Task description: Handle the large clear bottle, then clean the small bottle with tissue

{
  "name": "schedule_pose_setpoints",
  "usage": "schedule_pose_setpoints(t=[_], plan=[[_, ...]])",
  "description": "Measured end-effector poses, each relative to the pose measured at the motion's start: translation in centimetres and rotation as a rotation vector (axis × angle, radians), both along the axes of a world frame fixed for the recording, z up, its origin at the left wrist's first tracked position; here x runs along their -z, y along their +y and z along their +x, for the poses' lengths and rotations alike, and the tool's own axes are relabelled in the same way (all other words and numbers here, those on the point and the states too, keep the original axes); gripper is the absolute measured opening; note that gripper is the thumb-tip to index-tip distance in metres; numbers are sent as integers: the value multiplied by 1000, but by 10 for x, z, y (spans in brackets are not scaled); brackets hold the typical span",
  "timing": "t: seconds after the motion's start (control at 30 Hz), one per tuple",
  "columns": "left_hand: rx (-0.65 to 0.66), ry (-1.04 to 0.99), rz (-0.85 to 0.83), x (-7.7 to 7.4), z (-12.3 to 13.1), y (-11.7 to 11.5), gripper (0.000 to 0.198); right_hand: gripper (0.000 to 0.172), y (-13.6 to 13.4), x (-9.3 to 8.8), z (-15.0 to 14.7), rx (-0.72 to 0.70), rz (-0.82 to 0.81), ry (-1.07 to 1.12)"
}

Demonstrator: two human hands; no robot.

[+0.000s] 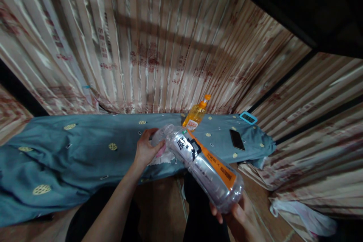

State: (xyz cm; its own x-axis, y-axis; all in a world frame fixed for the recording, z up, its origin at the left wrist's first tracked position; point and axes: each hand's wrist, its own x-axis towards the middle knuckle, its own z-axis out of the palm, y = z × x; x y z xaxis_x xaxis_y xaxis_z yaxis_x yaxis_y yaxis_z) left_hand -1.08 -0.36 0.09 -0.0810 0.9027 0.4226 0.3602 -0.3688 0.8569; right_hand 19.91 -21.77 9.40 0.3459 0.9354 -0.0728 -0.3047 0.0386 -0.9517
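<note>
My right hand [236, 215] grips a large clear plastic bottle [208, 170] with a silver and orange label near its base. The bottle is tilted, its neck pointing up and left toward my other hand. My left hand [149, 147] is closed around a small translucent container [159, 135] with some pink on it, right beside the bottle's neck. Whether the two touch is hard to tell. Under the left hand lies a white crumpled tissue [163, 159]. Behind the bottle stands a pump bottle [195, 114] of orange-yellow liquid.
A teal patterned cloth [90, 147] covers the long low surface. A dark phone [237, 140] and a blue-framed digital clock [248, 118] lie at its right end. Pleated curtains [147, 45] hang behind and to the right. A white plastic bag [306, 217] is at lower right.
</note>
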Motion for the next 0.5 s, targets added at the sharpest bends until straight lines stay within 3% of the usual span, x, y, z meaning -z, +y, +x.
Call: schedule_pose_setpoints(t=[0.5], plan=[[-6, -1, -5, -1, 1, -1, 42, 58, 0, 4, 1, 27, -36, 0]])
